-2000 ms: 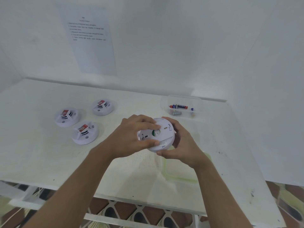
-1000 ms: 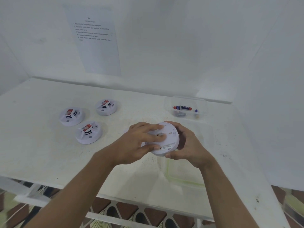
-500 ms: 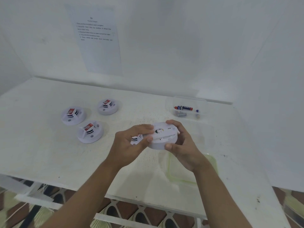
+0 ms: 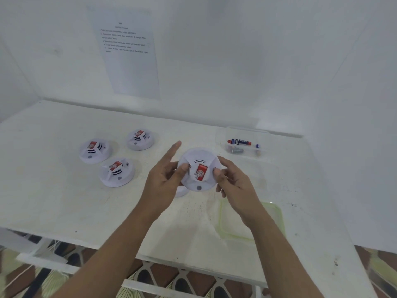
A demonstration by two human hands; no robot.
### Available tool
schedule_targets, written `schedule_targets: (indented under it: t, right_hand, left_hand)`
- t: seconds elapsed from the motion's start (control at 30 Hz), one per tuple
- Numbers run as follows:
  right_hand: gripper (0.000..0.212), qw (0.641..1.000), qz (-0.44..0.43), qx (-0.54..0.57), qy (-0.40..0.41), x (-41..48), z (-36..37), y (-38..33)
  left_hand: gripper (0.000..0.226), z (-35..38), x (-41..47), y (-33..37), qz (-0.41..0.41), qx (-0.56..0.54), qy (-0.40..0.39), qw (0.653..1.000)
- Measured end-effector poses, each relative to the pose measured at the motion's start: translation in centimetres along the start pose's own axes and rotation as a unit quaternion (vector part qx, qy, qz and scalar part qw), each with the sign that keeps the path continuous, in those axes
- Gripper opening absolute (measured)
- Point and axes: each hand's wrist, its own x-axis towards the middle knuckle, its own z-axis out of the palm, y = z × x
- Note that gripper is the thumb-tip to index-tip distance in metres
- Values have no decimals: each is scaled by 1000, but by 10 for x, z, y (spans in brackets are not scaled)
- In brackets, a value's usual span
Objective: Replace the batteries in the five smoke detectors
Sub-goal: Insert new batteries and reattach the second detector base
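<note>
Smoke detectors of round white plastic with red labels are lying face up on the left of the white surface (image 4: pixel 53 201): one far left (image 4: pixel 94 150), one nearer the front edge (image 4: pixel 117 172), one further back (image 4: pixel 140 139).

Moving right, the left hand (image 4: pixel 163 181) is pinching the left rim of a fourth white round detector (image 4: pixel 199 168) with its thumb on top. Its index finger is sticking out straight and the other fingers are sitting hidden underneath. That detector is hanging just above the middle of the surface, red label up. A white rounded piece (image 4: pixel 181 192) is peeking out below it, too hidden to identify.

The right hand (image 4: pixel 234 183) is gripping the opposite rim, thumb on top and fingers curling behind.

Judging by the face-up pose, the battery side is pointing down. Any turning should probably be happening low over the surface, with both rims supported and thumbs staying off the central vents. The idle index finger could be joining the grip.

Further right, a clear plastic box (image 4: pixel 264 138) is holding loose batteries (image 4: pixel 241 142). A clear green-rimmed lid (image 4: pixel 279 214) is lying nearer the person.
</note>
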Motion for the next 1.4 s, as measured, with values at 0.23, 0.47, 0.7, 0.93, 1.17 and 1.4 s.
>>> schedule_targets:
  t: [0.23, 0.47, 0.7, 0.93, 1.17, 1.4]
  right_hand:
    - [40, 997, -21, -50, 55, 2, 5, -4]
    - [60, 996, -29, -86, -7, 0, 0, -12]
    - [64, 995, -37, -92, -10, 1, -1, -8]
    - [64, 994, -37, -98, -12, 2, -3, -7]
    - [64, 994, -42, -98, -11, 3, -4, -6]
    - [62, 994, -48, -98, -12, 1, -3, -8]
  left_hand:
    - [73, 6, 1, 9, -67, -43, -87, 993]
    - [90, 3, 3, 7, -78, -31, -71, 994]
    - [88, 4, 5, 7, -82, -27, -62, 994]
    - [87, 7, 6, 8, -84, -12, -58, 995]
    - [87, 7, 5, 8, -83, -14, -58, 995]
    - [87, 7, 4, 7, -87, -8, -56, 995]
